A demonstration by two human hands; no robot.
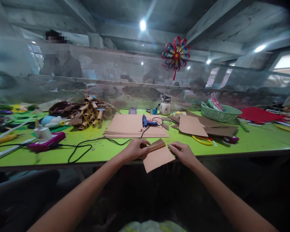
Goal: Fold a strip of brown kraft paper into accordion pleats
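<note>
My left hand [136, 149] is closed on the left side of a small brown cardboard piece [158, 158], thumb and fingers pinching near its top. Along that top edge runs a darker, folded or ribbed strip [157, 146]. My right hand [183, 154] is at the piece's right edge, fingers stretched toward it; whether they touch it I cannot tell. The piece is tilted and hangs over the table's front edge. Just behind it, a blue glue gun [149, 121] rests on a stack of cardboard sheets [123, 125].
A black cord [87, 140] crosses the green table [106, 152] to a purple power strip [47, 141]. Rolled cardboard pieces [93, 111] are heaped left. Yellow-handled scissors [202, 140], loose cardboard [193, 125] and a green basket [219, 112] lie right. A person [60, 64] is behind the mesh.
</note>
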